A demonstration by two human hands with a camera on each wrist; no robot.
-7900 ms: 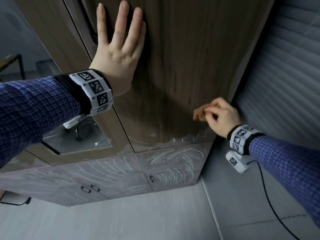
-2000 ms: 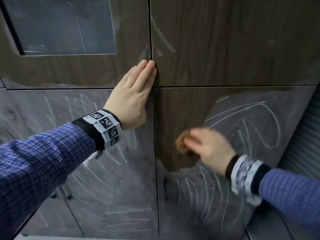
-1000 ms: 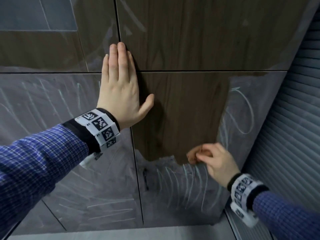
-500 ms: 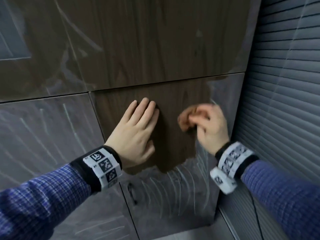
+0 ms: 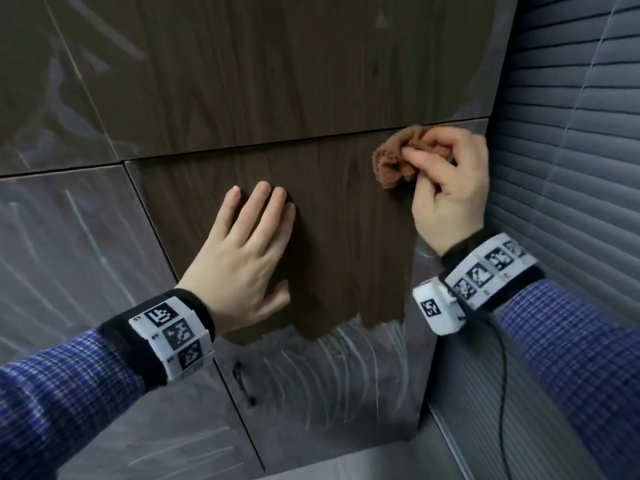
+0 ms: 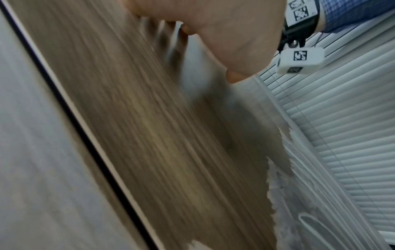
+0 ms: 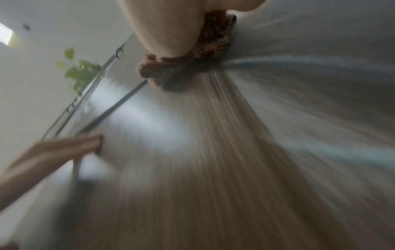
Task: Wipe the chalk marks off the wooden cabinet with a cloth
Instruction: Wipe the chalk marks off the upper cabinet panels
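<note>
The brown cloth is bunched up and pinched in the right hand, fingers curled tight round it, and it's pressed against the wooden cabinet right at the seam between the upper and lower door. Below and left of that grip a dark clean patch of wood is seen. Chalk marks are left further down, well under the grip, plus a strip just beside the wrist. The left hand is laid flat on the clean patch, fingers straight, nothing held. Window blinds are seen just right of the grip. Both wrist views are pretty blurred.
</note>
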